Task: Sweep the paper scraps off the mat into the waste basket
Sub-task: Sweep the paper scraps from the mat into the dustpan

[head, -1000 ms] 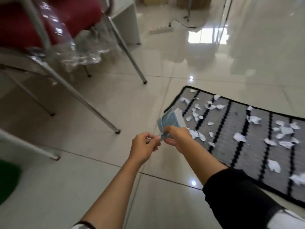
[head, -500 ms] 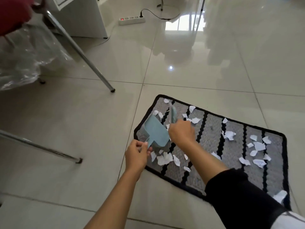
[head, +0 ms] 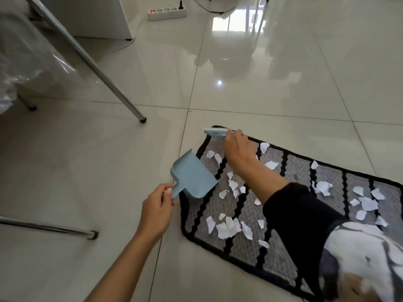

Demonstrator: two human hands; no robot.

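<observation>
White paper scraps (head: pixel 227 228) lie scattered over the grey mat (head: pixel 290 171) with black stripes and black edging, which lies flat on the tiled floor (head: pixel 109 171); most scraps sit along the near left end and toward the right end. No writing or brand can be read on anything. The left hand (head: pixel 156 211) pinches the short handle of a pale blue dustpan (head: pixel 193 178), its fingers clamped on it, the pan's open lip resting on the mat's left edge. The right hand (head: pixel 237 147), arm stretched over the mat in a black sleeve (head: pixel 301 216), grips a small blue brush (head: pixel 216 132) at the mat's far left corner, fingers curled round its handle. Half a second ago the brush stood upright just beside the pan; now it lies level and farther out, and the pan has dropped lower. Chair legs (head: pixel 98 66) and a power strip (head: pixel 166 14) stand beyond on the floor
</observation>
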